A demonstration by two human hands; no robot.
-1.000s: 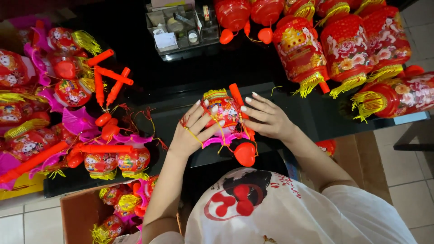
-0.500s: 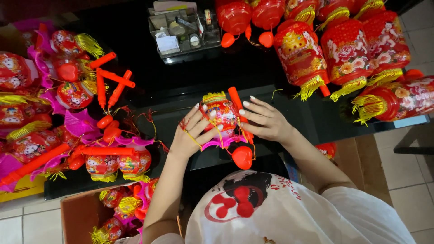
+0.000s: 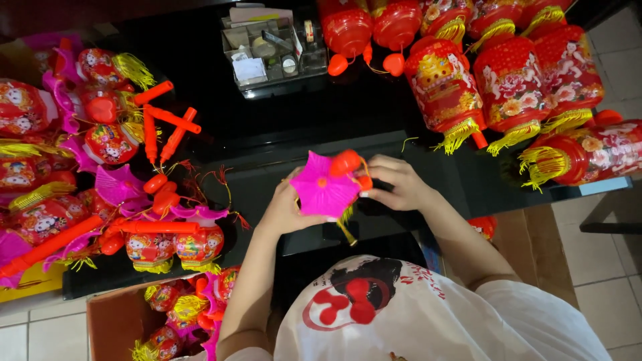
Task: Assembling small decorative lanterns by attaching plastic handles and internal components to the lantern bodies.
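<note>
- Head view: small red lanterns [image 3: 100, 144] with pink frills and orange sticks [image 3: 167, 130] are heaped at the left of the black table [image 3: 281, 127].
- Left hand [image 3: 284, 210] grasps the pink-topped toy lantern [image 3: 324, 190] at the near centre.
- Right hand [image 3: 394, 184] pinches its orange handle [image 3: 348, 162].
- Big red tasselled lanterns [image 3: 508, 87] lie far right.
</note>
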